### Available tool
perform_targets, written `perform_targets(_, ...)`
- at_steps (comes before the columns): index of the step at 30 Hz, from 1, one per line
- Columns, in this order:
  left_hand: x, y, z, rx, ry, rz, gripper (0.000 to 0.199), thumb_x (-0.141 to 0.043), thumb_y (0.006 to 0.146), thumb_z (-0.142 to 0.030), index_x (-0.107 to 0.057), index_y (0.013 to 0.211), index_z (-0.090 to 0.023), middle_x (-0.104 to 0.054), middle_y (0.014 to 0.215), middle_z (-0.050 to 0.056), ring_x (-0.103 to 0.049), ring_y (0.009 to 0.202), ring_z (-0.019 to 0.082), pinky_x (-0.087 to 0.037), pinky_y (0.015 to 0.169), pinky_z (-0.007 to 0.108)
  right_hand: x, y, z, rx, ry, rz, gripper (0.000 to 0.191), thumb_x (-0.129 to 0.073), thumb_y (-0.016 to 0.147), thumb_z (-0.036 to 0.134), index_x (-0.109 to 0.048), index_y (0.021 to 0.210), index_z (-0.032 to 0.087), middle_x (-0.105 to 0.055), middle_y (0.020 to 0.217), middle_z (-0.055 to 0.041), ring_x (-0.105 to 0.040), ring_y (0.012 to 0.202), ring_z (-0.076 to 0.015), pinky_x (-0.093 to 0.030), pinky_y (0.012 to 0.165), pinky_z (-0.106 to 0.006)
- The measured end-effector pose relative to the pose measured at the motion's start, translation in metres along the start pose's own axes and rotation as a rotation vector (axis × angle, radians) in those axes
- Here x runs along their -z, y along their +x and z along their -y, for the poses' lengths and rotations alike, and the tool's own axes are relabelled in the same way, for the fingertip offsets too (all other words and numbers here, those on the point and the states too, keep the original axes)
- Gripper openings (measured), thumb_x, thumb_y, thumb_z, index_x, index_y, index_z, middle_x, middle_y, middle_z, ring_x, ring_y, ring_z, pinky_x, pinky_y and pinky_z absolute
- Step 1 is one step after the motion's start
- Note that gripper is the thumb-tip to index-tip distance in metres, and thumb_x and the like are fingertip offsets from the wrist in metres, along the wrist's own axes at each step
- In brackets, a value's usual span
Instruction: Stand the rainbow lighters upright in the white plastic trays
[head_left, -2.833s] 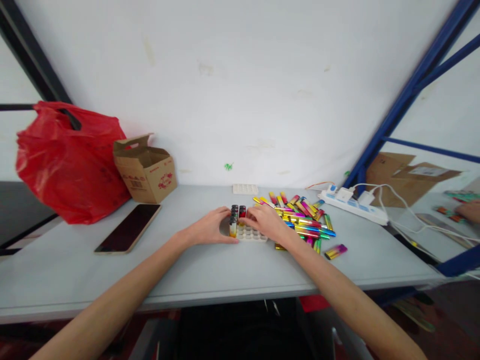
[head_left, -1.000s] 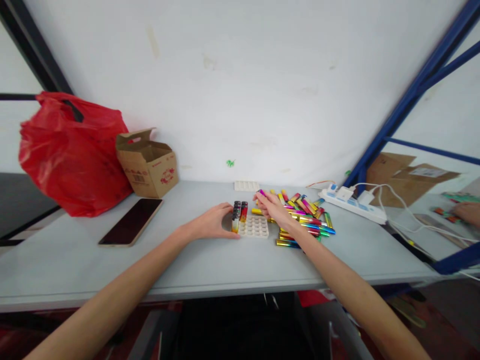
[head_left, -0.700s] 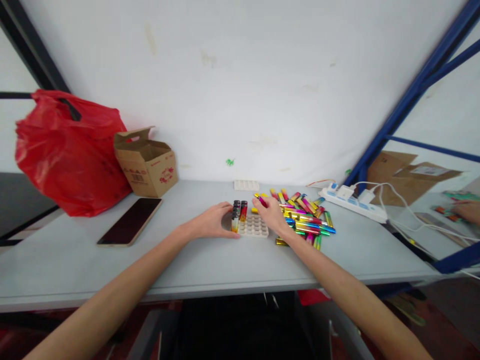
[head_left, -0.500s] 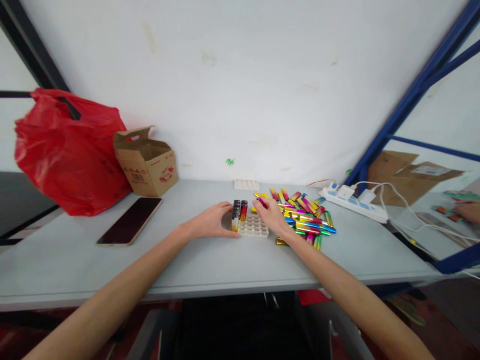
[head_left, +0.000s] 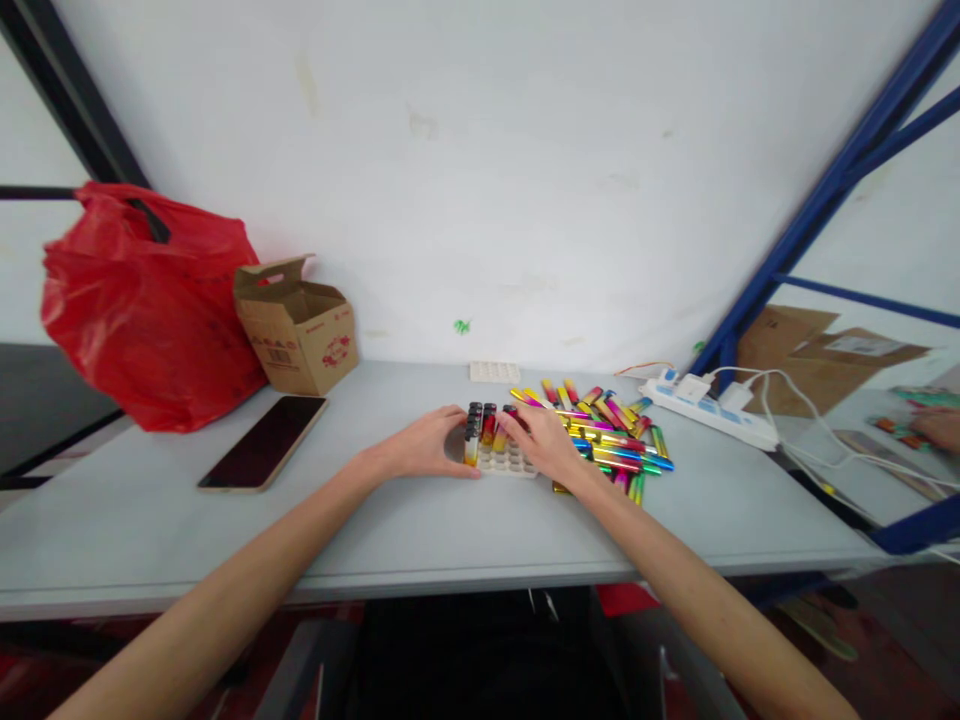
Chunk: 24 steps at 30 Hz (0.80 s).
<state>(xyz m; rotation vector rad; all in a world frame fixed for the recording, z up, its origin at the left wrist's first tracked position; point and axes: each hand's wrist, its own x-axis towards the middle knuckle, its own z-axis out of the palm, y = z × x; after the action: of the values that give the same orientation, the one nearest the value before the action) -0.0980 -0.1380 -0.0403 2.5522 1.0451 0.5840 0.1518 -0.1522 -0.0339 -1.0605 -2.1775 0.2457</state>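
A white tray with round holes lies on the table, with several lighters standing upright in its left part. My left hand curves round the tray's left side, thumb and fingers apart, holding nothing. Over the tray, my right hand has its fingers closed on a yellow and red lighter, which is upright and partly hidden by the fingers. A loose pile of shiny coloured lighters lies just right of my right hand.
Behind stands a second white tray. On the left are a phone, a cardboard box and a red bag. A power strip with cables lies at the right. Another person's hand shows at the far right.
My right hand has moved slightly left over the tray, and the lighter in its fingers has gone from tilted to upright. My left hand has stayed in place beside the tray.
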Motion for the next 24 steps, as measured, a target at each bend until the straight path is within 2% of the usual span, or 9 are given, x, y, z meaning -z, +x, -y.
perform_targets(3, 0.0, 0.0, -0.001, 0.004, -0.002, -0.004, 0.076, -0.082, 0.069, -0.072, -0.066, 0.123, -0.02, -0.069, 0.124, 0.012, -0.066, 0.114, 0.034, -0.052, 0.104, 0.045, -0.003, 0.001, 0.0, -0.017, -0.01, -0.026, 0.053, -0.039, 0.109, 0.059, -0.056, 0.076, 0.021, -0.062, 0.069, -0.0019, -0.055, 0.065, -0.0171, -0.039, 0.064, -0.03)
perform_targets(6, 0.0, 0.0, -0.002, 0.003, 0.0, 0.005, 0.076, -0.082, 0.07, -0.071, -0.066, 0.124, -0.021, -0.068, 0.125, 0.012, -0.066, 0.115, 0.034, -0.052, 0.104, 0.046, -0.005, 0.001, -0.002, 0.027, -0.052, 0.062, 0.051, -0.044, 0.108, 0.059, -0.055, 0.076, 0.021, -0.061, 0.069, -0.0013, -0.055, 0.063, -0.0169, -0.038, 0.063, -0.03)
perform_targets(12, -0.001, -0.001, 0.0, 0.005, -0.001, 0.003, 0.078, -0.081, 0.07, -0.074, -0.065, 0.126, -0.021, -0.068, 0.127, 0.012, -0.065, 0.118, 0.035, -0.052, 0.105, 0.046, -0.006, 0.001, -0.007, 0.089, -0.175, 0.125, 0.047, -0.043, 0.108, 0.057, -0.06, 0.086, 0.02, -0.068, 0.085, -0.0068, -0.062, 0.077, -0.02, -0.042, 0.069, -0.031)
perform_targets(17, 0.0, 0.0, 0.0, 0.004, -0.001, -0.001, 0.077, -0.082, 0.07, -0.073, -0.066, 0.125, -0.022, -0.067, 0.128, 0.012, -0.065, 0.119, 0.035, -0.052, 0.105, 0.046, -0.007, 0.0, -0.008, 0.074, -0.24, 0.161, 0.042, -0.046, 0.108, 0.055, -0.063, 0.093, 0.02, -0.071, 0.09, -0.0084, -0.065, 0.08, -0.0214, -0.043, 0.07, -0.032)
perform_targets(24, 0.002, 0.0, -0.004, 0.006, 0.001, 0.002, 0.075, -0.082, 0.07, -0.071, -0.066, 0.125, -0.022, -0.068, 0.129, 0.012, -0.066, 0.12, 0.034, -0.051, 0.107, 0.046, -0.011, 0.0, 0.005, 0.016, -0.326, 0.183, 0.036, -0.05, 0.107, 0.052, -0.066, 0.107, 0.02, -0.075, 0.099, -0.0107, -0.069, 0.084, -0.0235, -0.042, 0.067, -0.031)
